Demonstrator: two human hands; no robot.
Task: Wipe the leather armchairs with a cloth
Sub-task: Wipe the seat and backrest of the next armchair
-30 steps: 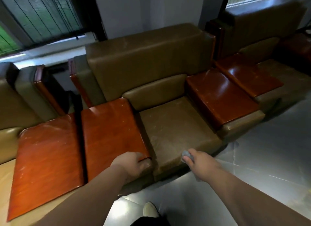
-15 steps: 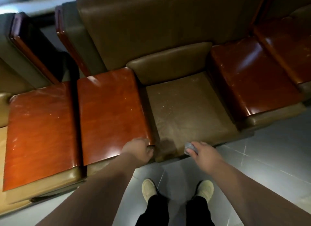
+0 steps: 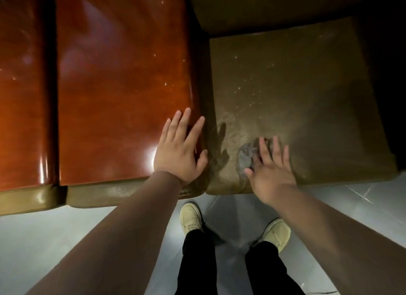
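Head view: left hand (image 3: pixel 179 154) lies flat, fingers straight and spread, on the glossy wooden armrest (image 3: pixel 118 86), thumb at its right edge. Right hand (image 3: pixel 271 171) presses flat with straight fingers on the grey cloth (image 3: pixel 246 157); cloth bunched under and left of those fingers, on the olive leather seat cushion (image 3: pixel 296 92) near its front edge.

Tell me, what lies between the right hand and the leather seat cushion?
In the head view, a crumpled grey cloth lies between them: the right hand presses it flat-fingered onto the seat cushion.
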